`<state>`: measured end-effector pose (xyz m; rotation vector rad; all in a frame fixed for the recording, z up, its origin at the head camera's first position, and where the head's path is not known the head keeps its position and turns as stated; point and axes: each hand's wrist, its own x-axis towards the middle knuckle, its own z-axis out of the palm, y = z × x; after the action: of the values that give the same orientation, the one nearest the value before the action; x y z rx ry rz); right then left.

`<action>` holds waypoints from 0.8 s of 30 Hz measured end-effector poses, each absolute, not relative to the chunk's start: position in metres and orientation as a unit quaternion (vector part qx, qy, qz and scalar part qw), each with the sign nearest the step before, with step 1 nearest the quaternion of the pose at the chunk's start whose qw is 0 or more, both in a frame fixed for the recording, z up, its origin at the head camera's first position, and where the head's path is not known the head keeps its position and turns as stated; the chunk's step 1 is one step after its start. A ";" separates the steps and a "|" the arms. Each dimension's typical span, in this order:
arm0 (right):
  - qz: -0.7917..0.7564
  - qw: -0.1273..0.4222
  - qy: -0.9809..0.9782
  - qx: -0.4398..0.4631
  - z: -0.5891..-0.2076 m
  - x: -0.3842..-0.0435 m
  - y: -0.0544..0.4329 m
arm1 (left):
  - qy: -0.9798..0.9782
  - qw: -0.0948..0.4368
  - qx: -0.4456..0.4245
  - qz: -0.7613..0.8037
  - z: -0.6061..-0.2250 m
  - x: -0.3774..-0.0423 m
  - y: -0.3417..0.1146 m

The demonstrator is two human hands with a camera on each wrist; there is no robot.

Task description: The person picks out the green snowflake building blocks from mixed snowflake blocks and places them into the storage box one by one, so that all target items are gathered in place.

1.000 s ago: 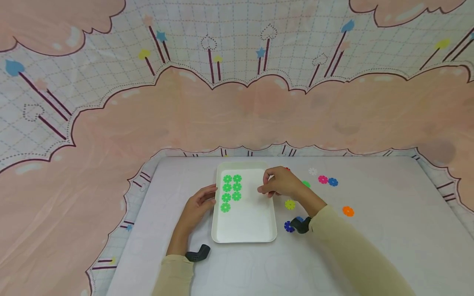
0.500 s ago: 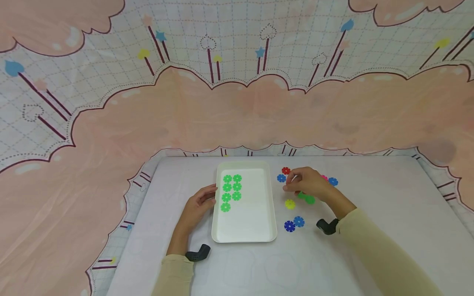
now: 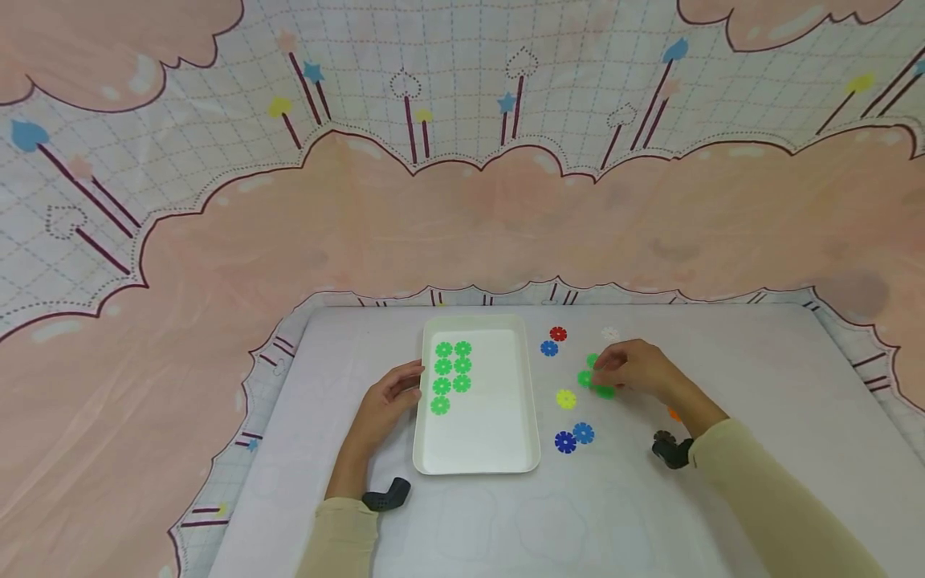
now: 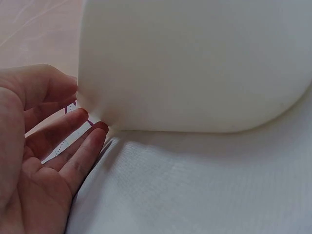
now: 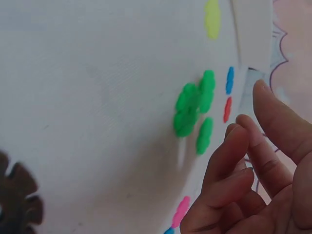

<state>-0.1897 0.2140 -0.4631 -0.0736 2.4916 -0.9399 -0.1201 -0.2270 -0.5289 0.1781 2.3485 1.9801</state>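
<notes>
The white tray [image 3: 499, 433] lies on the table with several green flower-shaped discs [image 3: 443, 366] set in two columns on its left half. My left hand [image 3: 383, 409] is beside its left rim; in the left wrist view the fingertips [image 4: 97, 134] touch the tray wall, fingers loosely extended. Over a small cluster of green discs [image 3: 585, 379] right of the tray hovers my right hand [image 3: 639, 369]. Its thumb and fingers stand apart in the right wrist view, nothing between them, and the green discs [image 5: 187, 109] appear just beyond the fingertips.
Between tray and right hand lie a red disc [image 3: 558, 333], a blue one [image 3: 549, 348] and a yellow one [image 3: 566, 399]. Nearer are a dark blue disc [image 3: 565, 442] and a blue disc [image 3: 584, 433]. A brown disc [image 3: 664, 437] and an orange one [image 3: 675, 414] sit by the right wrist.
My right hand has moved right from over the tray to the green discs outside it, uncovering the red and blue discs. The left hand and the tray have stayed put.
</notes>
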 end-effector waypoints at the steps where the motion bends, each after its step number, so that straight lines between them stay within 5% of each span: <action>1: -0.337 0.236 0.911 -0.026 -0.464 -0.189 0.216 | 0.763 0.033 0.058 0.643 -0.529 -0.120 -0.227; 24: -0.283 0.262 0.920 -0.065 -0.481 -0.194 0.232 | 0.762 0.036 0.054 0.644 -0.528 -0.120 -0.227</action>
<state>-0.1937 0.2320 -0.4807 -0.1769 2.4913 -0.7654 -0.1198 -0.2272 -0.5280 0.1654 2.3421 1.9774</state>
